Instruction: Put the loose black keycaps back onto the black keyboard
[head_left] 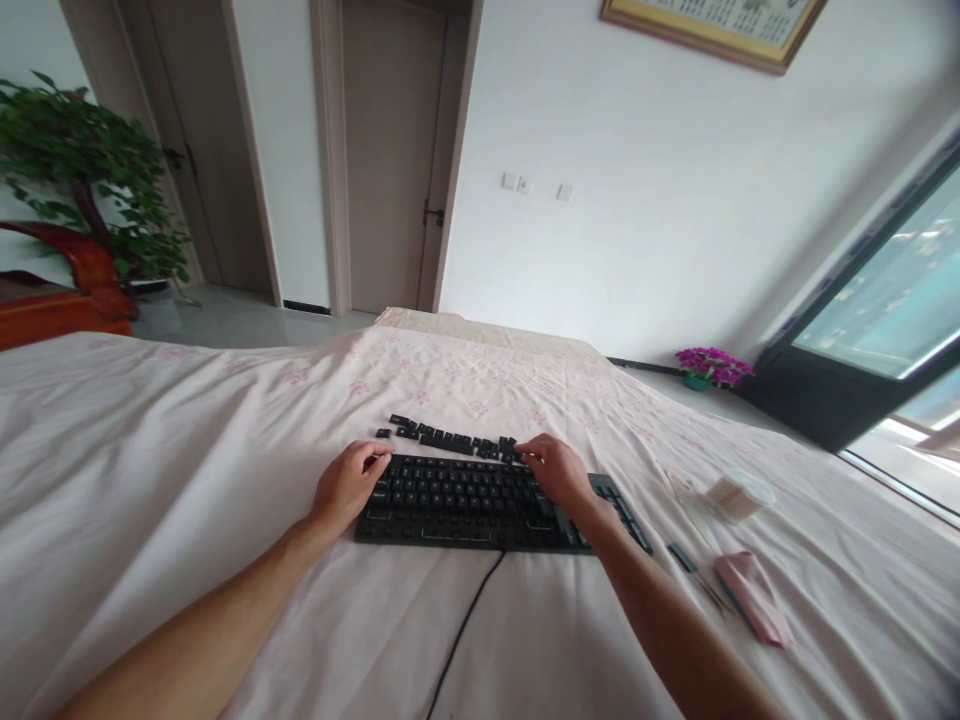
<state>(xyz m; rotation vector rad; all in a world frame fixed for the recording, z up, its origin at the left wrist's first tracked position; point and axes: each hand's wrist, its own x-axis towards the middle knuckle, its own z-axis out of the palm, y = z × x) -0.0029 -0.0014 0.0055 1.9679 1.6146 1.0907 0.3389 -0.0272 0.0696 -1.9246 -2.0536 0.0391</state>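
Note:
A black keyboard [457, 495] lies on the floral sheet, with its cable [465, 625] running toward me. Bare rows without caps show along its near edge and right part. Past its far edge lie several loose black keycaps [448, 441] in rough rows. My left hand [349, 487] is closed at the keyboard's far left corner, thumb and forefinger at its edge. Over the keyboard's right part reaches my right hand [556, 466], its fingertips pinched together at the right end of the loose keycaps. The fingers partly cover the cap there.
To the right lie a clear tub of cotton swabs [739, 495], a pink cloth [754, 598] and a small dark-handled tool [682, 557]. Beyond the sheet stand a wooden armchair [67, 275], a leafy plant [82, 160] and magenta flowers [712, 366].

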